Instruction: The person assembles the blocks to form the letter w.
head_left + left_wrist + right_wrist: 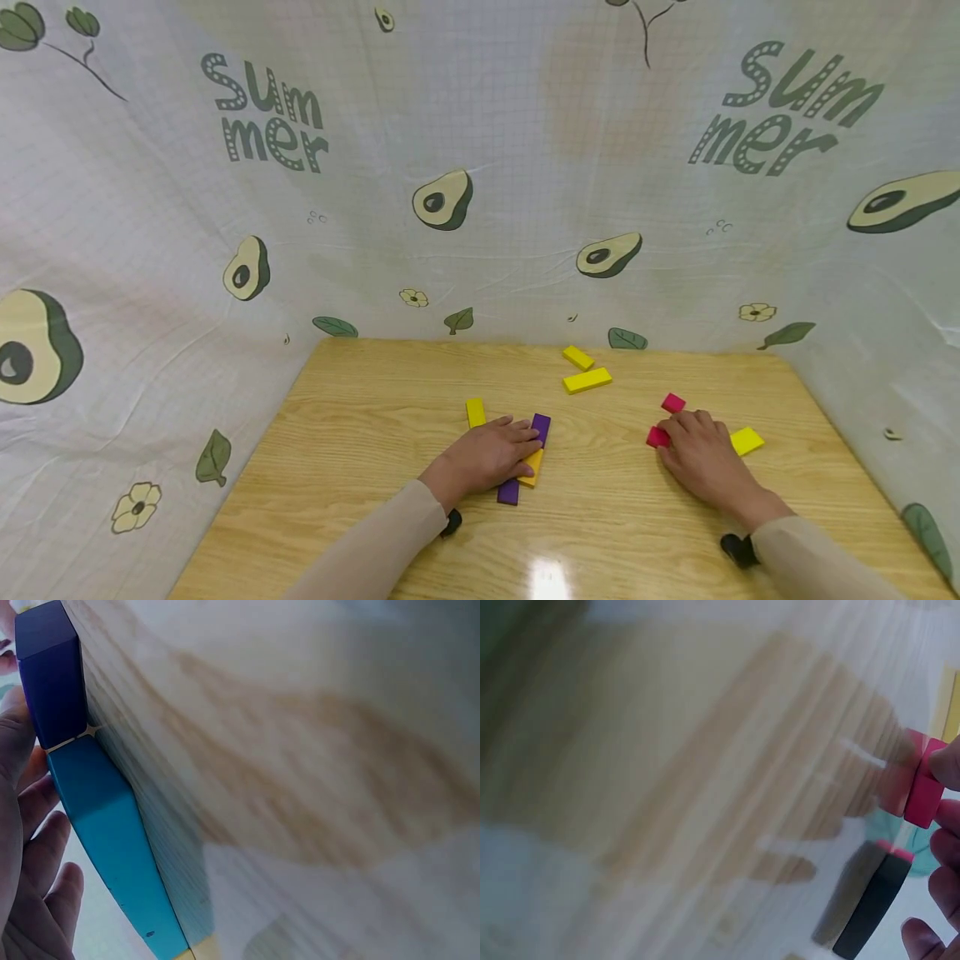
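My left hand point(498, 454) lies flat over a small cluster of flat blocks near the table's middle. Its fingers reach a purple block point(541, 426), with an orange-yellow block point(533, 469) and another purple one point(507, 492) showing at its edge. The left wrist view shows a dark blue block point(49, 675) end to end with a cyan block point(105, 825), my fingers point(34, 825) alongside them. My right hand point(693, 450) pinches a pink block point(657, 437) point(924, 796) at its fingertips point(946, 761). A second pink block point(672, 403) lies just beyond.
A yellow block point(475, 412) lies left of my left hand and another point(747, 441) right of my right hand. Two more yellow blocks point(578, 357) point(587, 380) lie near the back. Avocado-print cloth point(450, 200) walls the wooden table point(375, 433) on three sides.
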### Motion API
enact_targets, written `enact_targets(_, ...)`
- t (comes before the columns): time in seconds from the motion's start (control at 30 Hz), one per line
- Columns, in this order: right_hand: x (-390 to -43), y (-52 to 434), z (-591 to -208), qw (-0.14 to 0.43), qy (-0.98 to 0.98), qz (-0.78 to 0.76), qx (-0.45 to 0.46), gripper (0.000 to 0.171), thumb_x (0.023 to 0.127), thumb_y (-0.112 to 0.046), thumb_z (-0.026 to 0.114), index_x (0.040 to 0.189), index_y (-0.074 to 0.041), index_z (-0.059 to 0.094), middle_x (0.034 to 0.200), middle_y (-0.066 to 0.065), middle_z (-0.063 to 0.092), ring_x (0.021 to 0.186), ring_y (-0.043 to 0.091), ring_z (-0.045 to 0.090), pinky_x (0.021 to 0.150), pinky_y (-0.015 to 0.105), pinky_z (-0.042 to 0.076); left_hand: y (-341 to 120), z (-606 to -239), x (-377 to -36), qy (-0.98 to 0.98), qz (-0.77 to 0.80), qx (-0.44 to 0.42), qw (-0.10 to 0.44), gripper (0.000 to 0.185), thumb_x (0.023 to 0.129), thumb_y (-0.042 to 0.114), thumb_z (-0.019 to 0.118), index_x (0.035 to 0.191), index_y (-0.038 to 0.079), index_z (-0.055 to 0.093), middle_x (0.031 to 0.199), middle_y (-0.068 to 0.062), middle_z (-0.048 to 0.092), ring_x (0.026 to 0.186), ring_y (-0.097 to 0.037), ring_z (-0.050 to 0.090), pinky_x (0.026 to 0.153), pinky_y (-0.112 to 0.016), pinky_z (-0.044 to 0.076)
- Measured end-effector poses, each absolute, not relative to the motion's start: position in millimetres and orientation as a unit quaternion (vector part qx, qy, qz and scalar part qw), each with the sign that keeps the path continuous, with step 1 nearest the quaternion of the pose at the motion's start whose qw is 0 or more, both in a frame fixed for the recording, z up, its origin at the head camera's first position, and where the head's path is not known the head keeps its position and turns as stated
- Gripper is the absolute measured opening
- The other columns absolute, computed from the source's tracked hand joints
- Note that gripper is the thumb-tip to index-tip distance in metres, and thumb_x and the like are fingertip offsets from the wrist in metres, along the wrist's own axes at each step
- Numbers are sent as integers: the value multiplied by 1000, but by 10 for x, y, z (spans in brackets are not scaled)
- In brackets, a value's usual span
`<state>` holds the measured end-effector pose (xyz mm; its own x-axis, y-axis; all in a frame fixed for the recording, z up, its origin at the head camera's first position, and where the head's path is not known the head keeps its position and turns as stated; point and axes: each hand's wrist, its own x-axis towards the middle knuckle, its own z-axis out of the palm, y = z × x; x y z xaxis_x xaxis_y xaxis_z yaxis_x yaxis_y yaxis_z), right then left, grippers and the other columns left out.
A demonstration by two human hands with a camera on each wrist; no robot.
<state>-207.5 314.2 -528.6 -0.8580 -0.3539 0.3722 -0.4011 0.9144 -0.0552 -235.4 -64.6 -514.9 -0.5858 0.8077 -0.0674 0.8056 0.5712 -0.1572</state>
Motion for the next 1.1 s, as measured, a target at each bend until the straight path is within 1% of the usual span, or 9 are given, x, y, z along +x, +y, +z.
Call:
enact_targets(0.13,-2111,3015,-5274,180,-958,68,211,31,87,-14,82,113,-2,70,112,14,66,105,39,55,86,60,46,-650,-5161,-2354,-887,89,-454,11,56,112,51,41,159,22,51,163,6,49,154,-12,40,129,-34,31)
enact_targets(0.3,-2157,2876,-5269,182,-954,67,229,33,88,-15,83,115,-1,71,111,13,66,105,37,57,82,54,46,-654,-5156,-2353,-889,80,-451,4,56,112,51,41,159,22,50,163,6,49,154,-12,40,129,-34,31)
enact_targets(0.4,-2176,2831,-5283,182,-953,67,234,35,88,-18,84,116,-1,71,112,13,66,104,36,58,82,52,46,-650,-5154,-2353,-891,70,-448,-6,56,112,51,41,159,22,50,164,6,48,154,-11,40,129,-34,31)
enact_targets(0.63,-2189,2843,-5309,152,-963,63,215,38,92,-25,81,120,-1,70,115,14,66,107,37,57,85,54,45,-633,-5164,-2357,-896,45,-441,-31,58,112,53,41,161,22,48,166,6,45,156,-12,38,130,-34,29)
enact_targets(1.1,-2176,2882,-5303,146,-966,76,201,32,93,-22,78,117,-2,71,114,11,66,108,34,54,82,50,42,-656,-5154,-2365,-893,45,-447,-13,54,112,49,45,158,21,52,162,6,50,154,-13,42,129,-34,32)
